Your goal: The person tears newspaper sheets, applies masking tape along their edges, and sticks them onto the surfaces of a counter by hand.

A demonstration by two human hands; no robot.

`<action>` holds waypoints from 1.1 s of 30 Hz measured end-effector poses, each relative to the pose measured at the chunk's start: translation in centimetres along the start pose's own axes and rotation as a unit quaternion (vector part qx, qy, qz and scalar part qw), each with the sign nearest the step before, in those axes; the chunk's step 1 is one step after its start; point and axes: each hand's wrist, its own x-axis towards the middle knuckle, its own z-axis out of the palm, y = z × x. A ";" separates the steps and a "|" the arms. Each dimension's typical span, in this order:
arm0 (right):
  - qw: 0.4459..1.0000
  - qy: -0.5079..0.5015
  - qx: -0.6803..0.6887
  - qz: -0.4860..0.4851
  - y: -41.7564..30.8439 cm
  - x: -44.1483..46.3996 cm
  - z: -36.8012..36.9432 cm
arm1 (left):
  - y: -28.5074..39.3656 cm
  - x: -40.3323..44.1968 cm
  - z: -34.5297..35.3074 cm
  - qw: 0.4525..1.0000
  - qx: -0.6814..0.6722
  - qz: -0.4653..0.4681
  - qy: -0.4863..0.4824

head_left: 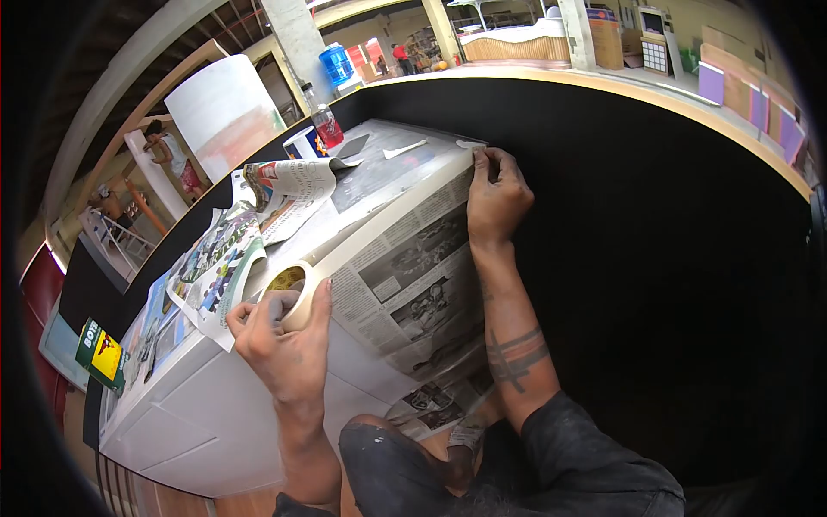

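Observation:
My left hand (284, 336) is closed round a roll of cream masking tape (303, 297) near the edge of a white cabinet (207, 422). From the roll a strip of tape (388, 208) stretches along the top edge of a newspaper sheet (413, 276) that hangs over the cabinet's side. At the strip's far end, by the cabinet's far corner, my right hand (500, 194) pinches the tape between thumb and fingers. More newspaper (220, 258) lies loosely on the cabinet top, left of the strip.
On the top stand a bottle of red liquid (326, 125) and a blue-and-white can (303, 145). A green-and-yellow box (102, 353) sits at the near left. A black curved panel (637, 258) rises on the right. A person (172, 155) is in the left background.

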 end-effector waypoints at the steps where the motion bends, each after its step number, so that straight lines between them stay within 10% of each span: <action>1: 1.000 -0.008 0.001 0.018 -0.2 0.0 -0.3 | 0.0 -0.1 0.2 1.000 0.010 -0.004 0.003; 4: 0.986 -0.072 -0.080 0.131 -2.3 0.2 -1.7 | 0.0 -0.4 0.8 1.000 0.022 -0.015 0.011; 10: 0.999 0.032 -0.001 -0.034 0.3 -0.2 0.5 | 0.3 -0.2 1.1 0.998 0.039 -0.046 0.012; 16: 0.990 -0.104 -0.025 0.090 -0.7 -2.3 0.0 | 0.5 -0.1 1.2 0.996 0.053 -0.065 0.002; 33: 0.961 -0.246 -0.126 0.021 -4.3 -2.6 -2.4 | 0.4 -0.8 1.7 0.997 0.056 -0.049 0.028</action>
